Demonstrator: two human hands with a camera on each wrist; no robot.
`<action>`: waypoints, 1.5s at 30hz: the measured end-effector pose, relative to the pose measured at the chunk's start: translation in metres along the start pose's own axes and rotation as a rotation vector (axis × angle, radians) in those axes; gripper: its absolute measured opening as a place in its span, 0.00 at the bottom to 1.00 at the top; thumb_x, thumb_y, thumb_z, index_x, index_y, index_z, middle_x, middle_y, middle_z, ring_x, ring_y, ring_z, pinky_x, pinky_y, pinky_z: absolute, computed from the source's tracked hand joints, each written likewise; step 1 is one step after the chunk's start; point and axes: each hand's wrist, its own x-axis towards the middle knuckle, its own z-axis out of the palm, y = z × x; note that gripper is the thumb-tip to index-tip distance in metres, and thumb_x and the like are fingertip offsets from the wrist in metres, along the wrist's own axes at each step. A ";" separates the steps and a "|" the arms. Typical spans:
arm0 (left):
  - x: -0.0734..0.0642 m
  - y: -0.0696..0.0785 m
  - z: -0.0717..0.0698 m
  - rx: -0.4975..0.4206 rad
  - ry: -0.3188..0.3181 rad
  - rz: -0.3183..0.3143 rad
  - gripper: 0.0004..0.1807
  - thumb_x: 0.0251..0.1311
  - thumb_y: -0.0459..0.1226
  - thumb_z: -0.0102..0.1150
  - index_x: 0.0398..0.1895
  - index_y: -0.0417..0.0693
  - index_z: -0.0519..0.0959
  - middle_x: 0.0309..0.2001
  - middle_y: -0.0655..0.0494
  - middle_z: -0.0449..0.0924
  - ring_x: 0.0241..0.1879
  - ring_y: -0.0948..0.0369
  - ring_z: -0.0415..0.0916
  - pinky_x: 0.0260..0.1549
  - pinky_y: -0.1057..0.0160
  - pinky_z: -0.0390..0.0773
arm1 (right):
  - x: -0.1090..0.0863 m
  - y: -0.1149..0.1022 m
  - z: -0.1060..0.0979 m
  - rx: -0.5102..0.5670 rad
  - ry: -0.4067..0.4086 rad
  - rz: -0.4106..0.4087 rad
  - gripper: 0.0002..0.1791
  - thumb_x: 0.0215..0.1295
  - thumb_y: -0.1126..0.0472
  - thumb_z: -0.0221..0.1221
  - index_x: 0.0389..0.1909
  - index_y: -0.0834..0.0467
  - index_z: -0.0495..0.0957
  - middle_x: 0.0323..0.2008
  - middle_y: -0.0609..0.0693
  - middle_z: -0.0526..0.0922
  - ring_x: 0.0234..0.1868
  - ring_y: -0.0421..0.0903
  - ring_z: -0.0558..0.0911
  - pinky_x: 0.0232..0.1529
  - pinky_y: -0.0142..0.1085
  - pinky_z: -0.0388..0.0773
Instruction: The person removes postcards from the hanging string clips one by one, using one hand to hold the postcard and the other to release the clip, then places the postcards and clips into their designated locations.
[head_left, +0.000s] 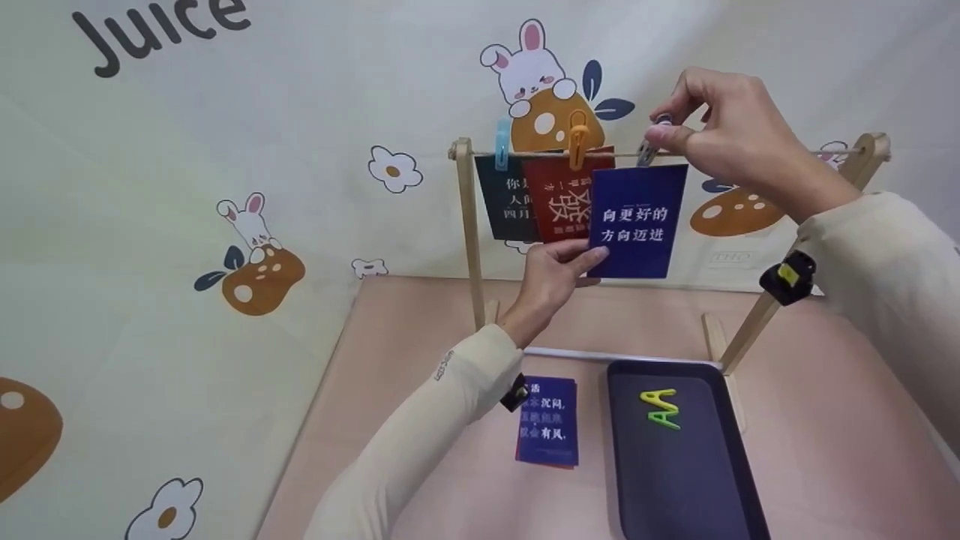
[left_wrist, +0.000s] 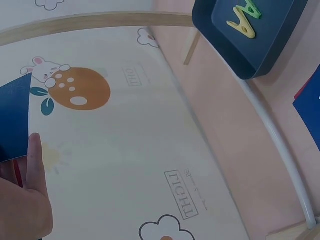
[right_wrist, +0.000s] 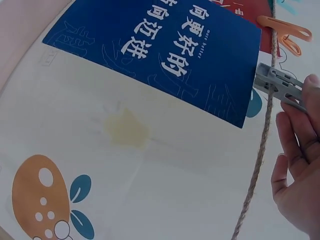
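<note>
A dark blue card (head_left: 637, 221) with white characters hangs at the string (head_left: 622, 154) of a wooden rack (head_left: 469, 225). My right hand (head_left: 660, 131) pinches a grey clip (head_left: 649, 150) at the card's top right corner on the string. My left hand (head_left: 589, 259) pinches the card's lower left corner. In the right wrist view the grey clip (right_wrist: 277, 85) sits where the blue card (right_wrist: 160, 55) meets the string (right_wrist: 260, 155), with my fingers (right_wrist: 295, 150) on it. The left wrist view shows my thumb (left_wrist: 35, 160) against the blue card (left_wrist: 12, 120).
A red card (head_left: 559, 199) under an orange clip (head_left: 578, 139) and a dark card (head_left: 506, 199) under a blue clip (head_left: 501, 144) hang to the left. On the table lie a stack of blue cards (head_left: 547, 431) and a dark tray (head_left: 675, 480) holding yellow and green clips (head_left: 660, 409).
</note>
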 end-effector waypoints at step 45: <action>-0.085 -0.050 -0.021 0.097 0.039 -0.116 0.15 0.61 0.38 0.68 0.48 0.41 0.86 0.43 0.46 0.89 0.37 0.58 0.89 0.34 0.62 0.89 | -0.086 0.062 0.051 0.644 0.061 -0.184 0.18 0.67 0.71 0.60 0.56 0.67 0.74 0.49 0.45 0.87 0.43 0.39 0.89 0.36 0.32 0.87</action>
